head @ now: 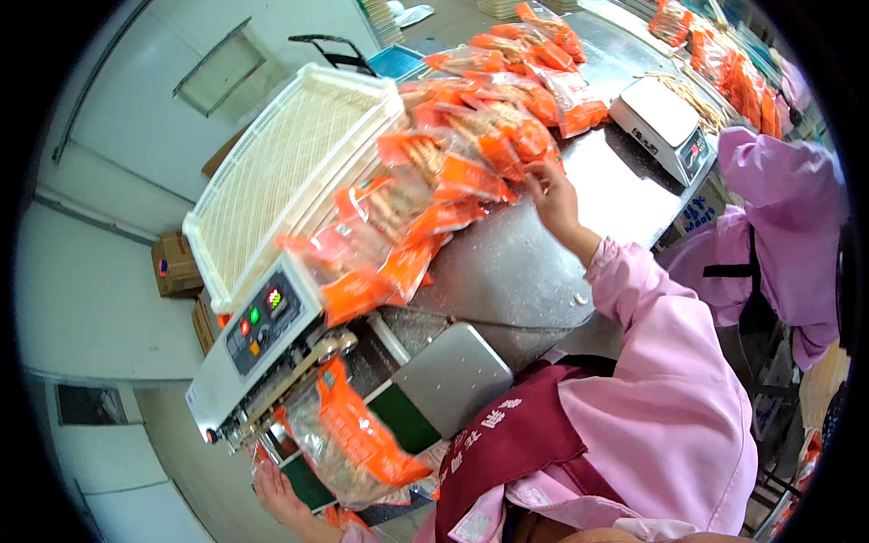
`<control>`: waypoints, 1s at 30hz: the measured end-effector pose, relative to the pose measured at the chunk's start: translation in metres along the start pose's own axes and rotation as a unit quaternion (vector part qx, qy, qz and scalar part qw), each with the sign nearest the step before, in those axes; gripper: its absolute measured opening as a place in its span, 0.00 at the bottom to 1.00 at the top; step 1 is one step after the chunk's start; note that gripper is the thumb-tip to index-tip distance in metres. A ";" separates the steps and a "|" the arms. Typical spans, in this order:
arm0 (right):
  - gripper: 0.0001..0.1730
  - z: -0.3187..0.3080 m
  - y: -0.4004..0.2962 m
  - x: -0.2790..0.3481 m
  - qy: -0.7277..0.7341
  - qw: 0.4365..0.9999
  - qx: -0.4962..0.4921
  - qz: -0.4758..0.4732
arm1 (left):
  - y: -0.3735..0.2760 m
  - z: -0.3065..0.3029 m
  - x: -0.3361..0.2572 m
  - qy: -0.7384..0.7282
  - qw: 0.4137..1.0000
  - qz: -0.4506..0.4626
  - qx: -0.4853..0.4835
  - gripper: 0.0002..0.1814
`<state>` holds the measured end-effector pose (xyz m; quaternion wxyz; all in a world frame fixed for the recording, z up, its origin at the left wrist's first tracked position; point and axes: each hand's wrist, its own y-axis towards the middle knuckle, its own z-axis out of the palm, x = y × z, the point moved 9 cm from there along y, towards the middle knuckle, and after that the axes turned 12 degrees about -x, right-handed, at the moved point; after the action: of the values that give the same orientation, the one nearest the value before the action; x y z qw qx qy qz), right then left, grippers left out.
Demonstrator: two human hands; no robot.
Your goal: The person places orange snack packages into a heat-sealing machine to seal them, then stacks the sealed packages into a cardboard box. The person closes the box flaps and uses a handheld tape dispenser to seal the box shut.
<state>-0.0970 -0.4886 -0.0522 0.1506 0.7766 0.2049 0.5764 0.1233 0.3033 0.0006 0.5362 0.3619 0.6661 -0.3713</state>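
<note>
My right hand [551, 197] reaches over the steel table, its bent fingers at the edge of a pile of orange and clear plastic bags [468, 173] with pale dried food inside; whether it grips one is unclear. My left hand [278, 490] is low at the left, by the outfeed end of a band sealing machine [258, 339] with lit buttons and a display. Its fingertips lie near the corner of a filled bag [349, 441] on the green conveyor belt [404, 417]; a hold on it cannot be made out. The bag's top edge is against the sealer.
White mesh trays [292, 170] are stacked behind the bags. A white digital scale [662, 129] stands at the table's right edge, beside loose dried pieces [686, 95]. A person in pink clothing [781, 231] is at the right. Cardboard boxes [178, 265] stand by the wall.
</note>
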 end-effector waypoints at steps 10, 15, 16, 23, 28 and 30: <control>0.30 -0.012 0.136 -0.127 -0.336 0.920 -0.136 -0.151 | -0.127 0.026 -0.017 0.026 1.000 -0.009 -0.014 0.19; 0.10 -0.019 0.186 -0.142 -0.259 0.937 -0.185 -0.147 | -0.162 0.046 -0.025 0.053 0.999 -0.008 -0.009 0.20; 0.09 -0.021 0.197 -0.130 -0.255 0.946 -0.154 -0.126 | -0.170 0.044 -0.027 0.058 0.998 -0.011 -0.009 0.20; 0.12 -0.105 0.224 0.027 -0.063 0.959 -0.193 -0.199 | -0.167 0.094 -0.021 0.048 0.998 -0.022 0.034 0.18; 0.13 -0.154 0.169 0.114 0.210 0.974 -0.056 -0.066 | -0.215 0.192 -0.063 0.002 0.978 0.013 0.210 0.15; 0.13 -0.164 0.130 0.154 0.355 0.934 0.033 0.034 | -0.232 0.233 -0.073 -0.023 0.950 0.028 0.311 0.15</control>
<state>-0.1963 -0.5268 0.1845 0.0231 0.5327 0.2376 0.8120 0.0349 -0.0156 0.0626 0.4224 0.5209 0.4942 -0.5532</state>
